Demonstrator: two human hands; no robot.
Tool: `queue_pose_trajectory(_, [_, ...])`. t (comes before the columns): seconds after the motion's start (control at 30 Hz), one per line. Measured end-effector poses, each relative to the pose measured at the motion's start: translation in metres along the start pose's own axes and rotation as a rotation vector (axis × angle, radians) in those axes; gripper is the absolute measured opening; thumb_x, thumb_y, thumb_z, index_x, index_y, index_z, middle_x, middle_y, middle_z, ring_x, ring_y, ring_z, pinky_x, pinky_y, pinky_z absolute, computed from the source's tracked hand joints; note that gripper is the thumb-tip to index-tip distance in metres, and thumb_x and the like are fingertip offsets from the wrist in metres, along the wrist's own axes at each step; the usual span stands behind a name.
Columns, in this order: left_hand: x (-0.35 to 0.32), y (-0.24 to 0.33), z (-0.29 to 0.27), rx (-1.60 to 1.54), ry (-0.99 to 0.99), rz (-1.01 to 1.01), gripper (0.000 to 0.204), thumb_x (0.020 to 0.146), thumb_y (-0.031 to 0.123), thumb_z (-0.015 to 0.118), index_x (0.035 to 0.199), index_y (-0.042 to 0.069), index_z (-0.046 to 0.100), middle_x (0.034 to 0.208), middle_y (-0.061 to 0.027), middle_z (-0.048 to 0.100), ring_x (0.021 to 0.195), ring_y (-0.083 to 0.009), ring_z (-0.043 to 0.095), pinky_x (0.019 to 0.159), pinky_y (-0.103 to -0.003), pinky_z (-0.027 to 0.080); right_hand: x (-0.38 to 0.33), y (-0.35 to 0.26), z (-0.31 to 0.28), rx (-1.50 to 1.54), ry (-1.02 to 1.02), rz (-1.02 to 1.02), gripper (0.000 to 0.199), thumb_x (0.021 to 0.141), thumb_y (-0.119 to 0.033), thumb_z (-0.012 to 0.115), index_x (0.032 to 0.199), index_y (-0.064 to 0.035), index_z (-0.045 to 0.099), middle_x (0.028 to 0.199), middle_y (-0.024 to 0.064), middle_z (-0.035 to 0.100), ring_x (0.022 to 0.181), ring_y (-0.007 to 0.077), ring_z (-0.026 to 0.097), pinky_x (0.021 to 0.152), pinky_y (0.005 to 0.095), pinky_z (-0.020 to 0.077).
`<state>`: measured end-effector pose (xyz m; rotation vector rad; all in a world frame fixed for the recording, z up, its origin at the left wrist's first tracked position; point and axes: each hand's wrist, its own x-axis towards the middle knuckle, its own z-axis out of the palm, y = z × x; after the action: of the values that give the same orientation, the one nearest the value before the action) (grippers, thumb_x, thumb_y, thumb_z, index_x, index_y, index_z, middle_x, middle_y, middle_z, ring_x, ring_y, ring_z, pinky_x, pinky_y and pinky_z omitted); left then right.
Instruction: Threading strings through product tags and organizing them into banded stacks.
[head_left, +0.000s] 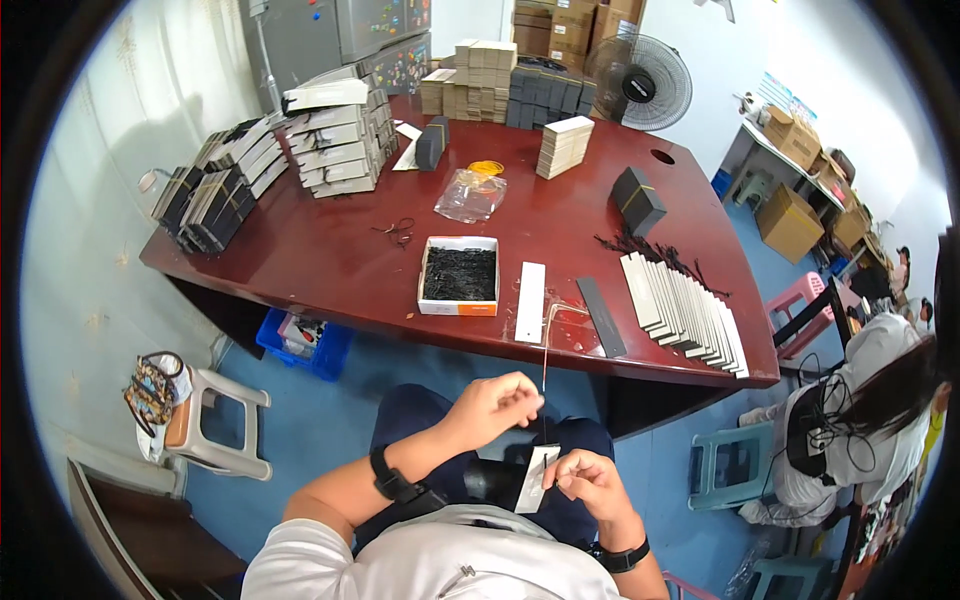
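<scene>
Over the person's lap, the right hand (592, 484) is half curled, thumb and forefinger closed on the right edge of a narrow white rectangular strip (534, 488), which lies tilted there. Just beyond and to the left, the left hand (494, 408) has its fingers bent and its fingertips pinched together on a thin reddish cord (546, 362) that hangs from the table's near edge.

On the glossy dark-red table (380, 265), a second, plain white strip (531, 302) lies near that edge, with a dark grey flat strip (601, 318) to its right. Left of them stands an open white-and-orange cardboard box (450, 307) filled with black cords (458, 274); at the near right, many white strips (682, 312) lie fanned in a row.

Farther back are a crumpled clear plastic bag (468, 200), a banded dark grey block (637, 201) to the right, tall stacks of white strips (335, 145) to the left, and, farthest, a round grey fan (638, 85)
</scene>
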<state>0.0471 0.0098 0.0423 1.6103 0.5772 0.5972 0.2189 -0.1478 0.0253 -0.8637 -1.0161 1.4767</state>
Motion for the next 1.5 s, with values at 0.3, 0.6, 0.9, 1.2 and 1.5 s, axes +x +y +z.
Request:
queue_pose_trajectory(0.3, [0.019, -0.016, -0.003, -0.023, -0.134, -0.009, 0.030, 0.098, 0.028, 0.049, 0.082, 0.004, 0.059, 0.072, -0.0005, 0.059, 0.066, -0.0078, 0.054, 0.062, -0.025, 0.044, -0.002, -0.004, 0.001, -0.019, 0.056, 0.026, 0.005, 0.083, 0.001, 0.056, 0.086, -0.0010, 0.058, 0.094, 0.0137, 0.066, 0.067, 0.0060, 0.049, 0.061, 0.0193, 0.0388])
queue_pose_trajectory(0.6, [0.026, 0.001, 0.006, -0.883, 0.051, -0.121, 0.024, 0.098, 0.026, 0.050, 0.097, 0.005, 0.063, 0.093, -0.0028, 0.064, 0.087, -0.0107, 0.059, 0.080, -0.024, 0.046, 0.029, -0.005, 0.005, -0.045, 0.264, -0.179, 0.003, 0.085, -0.006, 0.055, 0.084, -0.0028, 0.056, 0.096, 0.0151, 0.065, 0.059, 0.0054, 0.043, 0.056, 0.0200, 0.0367])
queue_pose_trajectory(0.9, [-0.010, -0.001, -0.010, -0.661, -0.364, -0.255, 0.034, 0.095, 0.013, 0.052, 0.127, 0.000, 0.053, 0.123, -0.0071, 0.060, 0.078, -0.0077, 0.059, 0.069, -0.021, 0.048, 0.023, -0.026, 0.021, -0.339, 0.343, -0.266, 0.005, 0.084, -0.006, 0.058, 0.081, -0.0023, 0.055, 0.092, 0.0149, 0.065, 0.063, 0.0079, 0.049, 0.061, 0.0213, 0.0408])
queue_pose_trajectory(1.2, [-0.014, -0.007, 0.012, -0.715, -0.486, -0.375, 0.014, 0.096, 0.015, 0.053, 0.104, 0.005, 0.059, 0.087, -0.0023, 0.061, 0.073, -0.0076, 0.060, 0.063, -0.019, 0.047, 0.038, -0.026, 0.023, -0.750, 0.362, -0.490, 0.010, 0.077, -0.001, 0.065, 0.085, -0.0028, 0.059, 0.109, 0.0155, 0.062, 0.094, 0.0228, 0.062, 0.081, 0.0324, 0.0467])
queue_pose_trajectory(1.5, [-0.014, -0.005, 0.007, -0.969, -0.367, -0.262, 0.009, 0.094, 0.007, 0.048, 0.098, 0.004, 0.055, 0.084, -0.0059, 0.061, 0.071, -0.0105, 0.058, 0.065, -0.022, 0.047, 0.023, 0.034, -0.005, 0.144, -0.200, 0.181, 0.037, 0.092, -0.019, 0.059, 0.123, -0.0004, 0.048, 0.099, 0.0108, 0.064, 0.093, 0.0187, 0.061, 0.085, 0.0331, 0.0479])
